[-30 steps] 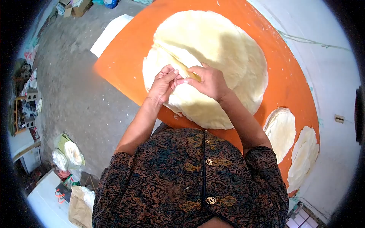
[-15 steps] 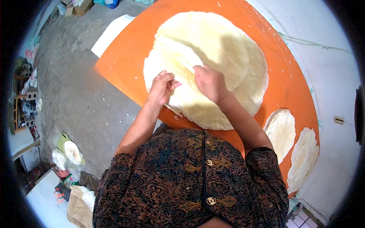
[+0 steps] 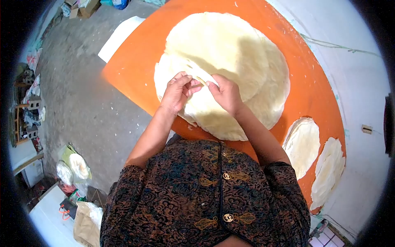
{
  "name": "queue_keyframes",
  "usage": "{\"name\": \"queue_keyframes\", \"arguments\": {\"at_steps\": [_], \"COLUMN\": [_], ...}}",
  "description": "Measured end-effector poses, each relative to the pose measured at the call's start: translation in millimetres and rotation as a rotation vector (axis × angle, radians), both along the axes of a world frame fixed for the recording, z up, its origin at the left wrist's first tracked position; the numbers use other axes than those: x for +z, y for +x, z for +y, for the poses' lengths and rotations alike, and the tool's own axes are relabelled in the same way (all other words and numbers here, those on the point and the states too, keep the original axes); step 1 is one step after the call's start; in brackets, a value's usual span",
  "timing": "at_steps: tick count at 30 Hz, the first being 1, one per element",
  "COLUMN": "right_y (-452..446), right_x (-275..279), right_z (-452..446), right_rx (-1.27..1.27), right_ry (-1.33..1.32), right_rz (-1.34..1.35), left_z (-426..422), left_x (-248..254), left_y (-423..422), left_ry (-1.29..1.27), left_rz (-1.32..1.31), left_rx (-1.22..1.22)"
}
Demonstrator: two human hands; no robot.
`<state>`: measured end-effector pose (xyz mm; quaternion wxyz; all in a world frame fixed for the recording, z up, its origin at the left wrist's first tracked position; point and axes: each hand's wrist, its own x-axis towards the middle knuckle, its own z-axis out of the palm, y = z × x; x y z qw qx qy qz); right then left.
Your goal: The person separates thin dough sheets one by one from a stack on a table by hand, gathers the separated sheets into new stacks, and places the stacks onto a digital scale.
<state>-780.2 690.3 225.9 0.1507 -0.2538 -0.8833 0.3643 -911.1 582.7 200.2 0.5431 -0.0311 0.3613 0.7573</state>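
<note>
Large round pale sheets (image 3: 255, 53), thin and overlapping, lie in a stack on the orange tabletop (image 3: 135, 61). Above the stack's near left part, my right hand (image 3: 226, 92) pinches the raised, folded edge of a sheet (image 3: 197, 68) between thumb and fingers. My left hand (image 3: 179, 90) is just left of it, its thumb and fingers pinched together at the lower side of the same fold. The two hands are close but apart. What the left fingertips grip is partly hidden, though they touch the fold.
Two smaller stacks of pale sheets, one nearer (image 3: 302, 146) and one farther right (image 3: 329, 173), lie on the table's right part. A white wall (image 3: 358, 103) borders that side. Grey floor (image 3: 90, 90) and a white surface with a brown bag (image 3: 86, 224) are at left.
Half a second ago the hands were farther apart with the sheet's edge spread out. Now my right hand has come closer to my left, and the edge is folded narrower between them.
</note>
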Motion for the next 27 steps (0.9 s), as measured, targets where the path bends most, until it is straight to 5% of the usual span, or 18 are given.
{"name": "queue_keyframes", "arguments": {"at_steps": [19,22,27], "right_y": [0,-1,5], "right_x": [-1,9,-2], "right_z": [25,10,4], "right_rx": [-0.016,0.039,-0.047], "right_ry": [-0.163,-0.278,0.002], "right_rz": [-0.049,0.173,-0.054], "left_z": [26,27,26], "left_x": [-10,-12,-6], "left_y": [3,3,4], "left_ry": [-0.140,-0.133,-0.170], "left_rz": [0.116,0.096,0.129], "left_rx": [-0.024,-0.025,-0.047]}}
